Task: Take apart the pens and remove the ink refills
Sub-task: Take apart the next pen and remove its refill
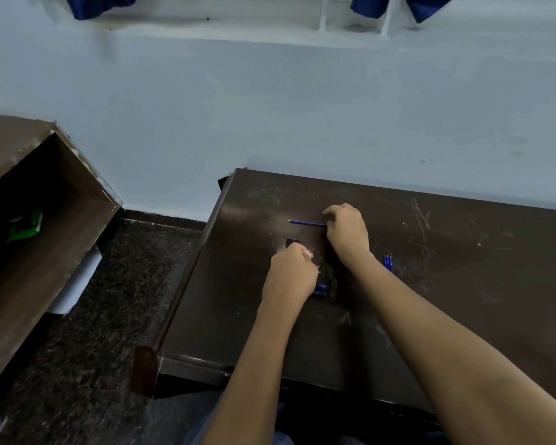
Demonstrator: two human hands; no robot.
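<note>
A thin blue ink refill (306, 223) lies flat on the dark brown table (446, 284), tip pointing left. My right hand (347, 232) is closed over its right end. My left hand (291, 274) is a fist around a dark pen barrel (292, 242) whose end pokes out above the fingers. A blue pen part (321, 289) shows just under my left hand. A few blue pens (388, 262) lie to the right of my right forearm.
The table's left edge runs beside a dark speckled floor (109, 316). An open brown cabinet (45, 203) with a green packet (24, 223) inside stands at the left. A pale blue wall (302, 107) rises right behind the table.
</note>
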